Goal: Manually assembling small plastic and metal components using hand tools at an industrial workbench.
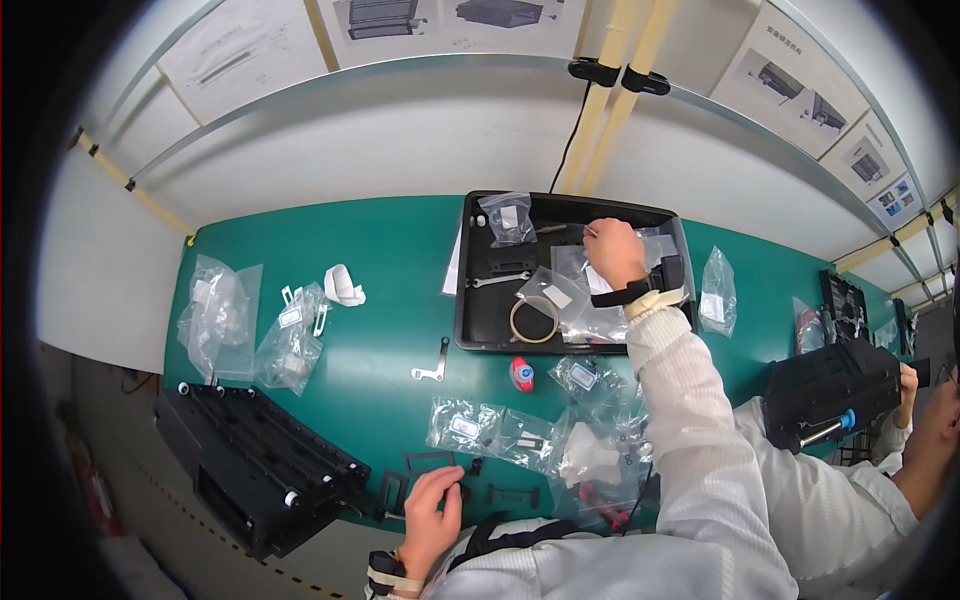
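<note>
Inside the black tray (468,320), my right hand (615,252) has its fingers closed on a thin metal shaft (591,231); the rest of that piece is hard to make out. Clear plastic bags and an open-ended wrench (501,280) lie by it, with a roll of tape (534,319) toward the tray's front. My left hand (432,515) hangs over the near table edge, fingers loosely bent and apart from the thumb, with nothing visible in it. Beside it are a flat black frame (392,493), a small black part (476,466) and a black bracket (512,496).
A large black housing with white rollers (262,465) juts over the near left edge. Bagged parts (290,345), a metal bracket (432,362) and a red bottle (522,375) lie on the green table (390,240). At right, another person handles a black box (832,388).
</note>
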{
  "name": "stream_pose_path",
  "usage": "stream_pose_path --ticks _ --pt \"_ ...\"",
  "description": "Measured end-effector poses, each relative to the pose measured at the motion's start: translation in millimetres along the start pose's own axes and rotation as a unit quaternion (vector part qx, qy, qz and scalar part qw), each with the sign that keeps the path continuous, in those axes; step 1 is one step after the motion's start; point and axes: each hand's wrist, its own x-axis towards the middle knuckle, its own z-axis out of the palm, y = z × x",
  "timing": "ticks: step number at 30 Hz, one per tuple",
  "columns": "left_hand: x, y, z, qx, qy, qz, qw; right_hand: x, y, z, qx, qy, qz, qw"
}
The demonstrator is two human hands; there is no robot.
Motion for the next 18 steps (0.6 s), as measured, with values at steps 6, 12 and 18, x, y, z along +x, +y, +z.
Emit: stream_pose_path --ticks 6,12,18 --pt "-17 -5 -1 -0.009 0.008 -0.041 0.999 7 -2 21 -0.038 -0.129 0.050 0.990" --pt "-14 2 1 -0.025 0.013 -0.066 0.997 19 29 13 0.046 -0.142 0.054 0.987" --pt "-19 3 0 -0.018 0.020 -0.067 0.997 12 22 18 -0.015 -0.123 0.033 0.992"
